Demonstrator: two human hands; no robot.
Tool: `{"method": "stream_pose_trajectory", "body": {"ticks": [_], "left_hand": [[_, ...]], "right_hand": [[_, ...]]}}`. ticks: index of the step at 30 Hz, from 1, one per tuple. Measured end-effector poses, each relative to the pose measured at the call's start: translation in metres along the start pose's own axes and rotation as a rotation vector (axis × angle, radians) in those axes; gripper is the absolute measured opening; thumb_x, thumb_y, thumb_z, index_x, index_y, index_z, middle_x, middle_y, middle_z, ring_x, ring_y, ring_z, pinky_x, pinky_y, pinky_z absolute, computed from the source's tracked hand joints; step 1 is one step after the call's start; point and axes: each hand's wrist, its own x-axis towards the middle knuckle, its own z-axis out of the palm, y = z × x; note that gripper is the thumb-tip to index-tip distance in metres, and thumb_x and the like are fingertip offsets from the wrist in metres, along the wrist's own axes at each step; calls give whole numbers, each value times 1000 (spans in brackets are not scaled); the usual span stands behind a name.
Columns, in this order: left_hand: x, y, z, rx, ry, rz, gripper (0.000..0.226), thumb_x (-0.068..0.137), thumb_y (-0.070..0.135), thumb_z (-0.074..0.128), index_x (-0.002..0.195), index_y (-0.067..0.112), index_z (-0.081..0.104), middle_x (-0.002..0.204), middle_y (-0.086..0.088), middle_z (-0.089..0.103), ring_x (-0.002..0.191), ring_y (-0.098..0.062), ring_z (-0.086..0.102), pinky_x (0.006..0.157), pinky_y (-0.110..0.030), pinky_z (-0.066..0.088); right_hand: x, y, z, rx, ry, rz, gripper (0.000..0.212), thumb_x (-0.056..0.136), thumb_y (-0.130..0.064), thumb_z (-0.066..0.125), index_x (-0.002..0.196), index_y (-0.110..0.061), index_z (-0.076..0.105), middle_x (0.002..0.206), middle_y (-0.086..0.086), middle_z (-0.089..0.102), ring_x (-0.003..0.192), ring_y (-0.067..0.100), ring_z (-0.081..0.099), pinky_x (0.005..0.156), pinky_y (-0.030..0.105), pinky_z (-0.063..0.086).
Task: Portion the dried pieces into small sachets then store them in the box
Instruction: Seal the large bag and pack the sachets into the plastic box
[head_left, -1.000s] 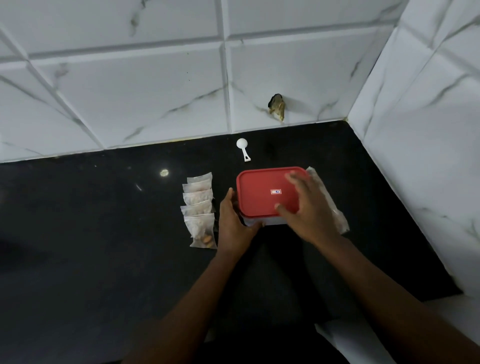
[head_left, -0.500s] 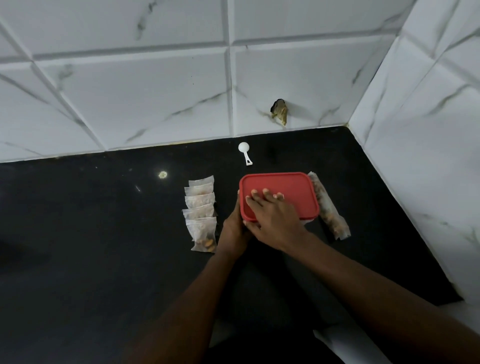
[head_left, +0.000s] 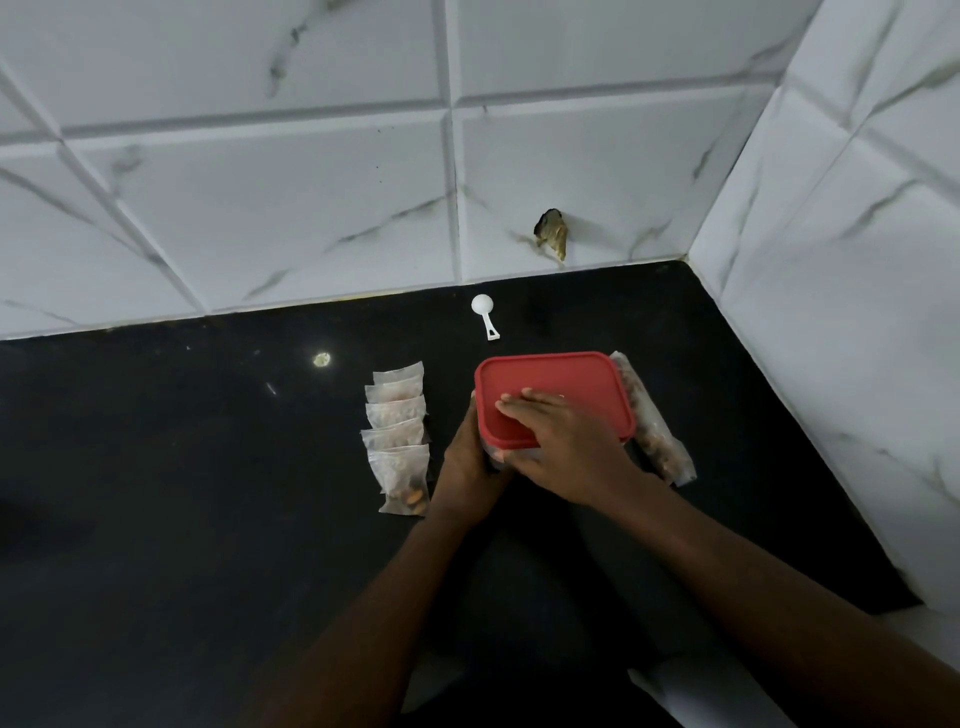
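Two hands on the box (head_left: 496, 460), its red lid (head_left: 566, 382) on, on a black counter (head_left: 182, 493).

The left hand (head_left: 467, 460) is cupped round the box's near-left corner and holds it there, its fingertips mostly hidden behind the box. The right hand (head_left: 563, 449) lies across the lid with fingers straight and flat, pointing to 10 o'clock, thumb down at the near rim. At the box's 9 o'clock, just beside the left hand, five filled sachets (head_left: 397, 431) overlap in a row running from 12 to 6. At 3 o'clock, touching the box, lies a long clear bag of dried pieces (head_left: 660, 436). At 12 o'clock a white scoop (head_left: 484, 314) rests apart (handle toward the box). Beyond it rises the tiled wall (head_left: 260, 208), with a ragged hole (head_left: 551, 236) at 12 o'clock.
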Motion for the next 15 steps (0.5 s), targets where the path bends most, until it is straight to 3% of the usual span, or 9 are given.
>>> {"method": "stream_pose_trajectory", "body": {"ticks": [2, 5, 8, 10, 11, 13, 15], "left_hand": [[0, 6, -3, 70, 42, 13, 127, 70, 59, 82, 164, 8, 12, 167, -10, 27, 155, -18, 29, 125, -45, 31], [2, 30, -16, 187, 40, 56, 145, 57, 73, 80, 164, 15, 2, 173, -3, 7, 158, -13, 9, 127, -33, 16], [22, 55, -25, 388, -14, 180, 140, 58, 78, 79, 165, 19, 12, 172, 3, 9, 159, -14, 8, 129, -39, 7], [41, 71, -23, 524, -95, 219, 136, 59, 80, 79, 163, 18, 18, 171, 2, 16, 159, -15, 11, 130, -45, 2], [51, 78, -19, 589, -146, 241, 135, 59, 81, 79, 163, 17, 20, 171, 2, 18, 158, -15, 13, 130, -46, 1], [69, 89, -11, 703, -242, 288, 135, 60, 82, 79, 162, 16, 21, 170, 1, 21, 157, -16, 18, 130, -43, 0], [82, 98, -3, 789, -325, 315, 135, 61, 82, 78, 163, 16, 19, 170, 0, 22, 156, -19, 20, 129, -42, 0]], "right_hand": [[-9, 11, -1, 31, 71, -17, 78, 87, -59, 65, 153, -28, 41, 160, -10, 38, 150, 10, 27, 125, 43, 21], [-28, 32, -11, 174, 234, 161, 91, 76, -53, 80, 154, -32, 38, 159, -14, 36, 148, 3, 24, 120, 29, 19], [-45, 50, -18, 501, 380, 354, 102, 73, -19, 88, 157, -27, 31, 157, -12, 36, 141, -10, 32, 111, 15, 33], [-52, 59, -16, 687, 387, 397, 104, 73, 4, 85, 157, -17, 26, 146, -25, 36, 123, -30, 35, 95, -3, 34], [-53, 64, -14, 710, 366, 404, 106, 73, 8, 84, 157, -15, 24, 141, -30, 33, 120, -32, 34, 91, -6, 33], [-53, 72, -10, 721, 278, 415, 115, 70, -1, 88, 160, -21, 19, 148, -30, 32, 133, -19, 33, 103, 4, 37], [-52, 80, -6, 714, 209, 387, 127, 64, -23, 91, 162, -33, 11, 162, -23, 25, 146, -3, 30, 117, 34, 39]]}}
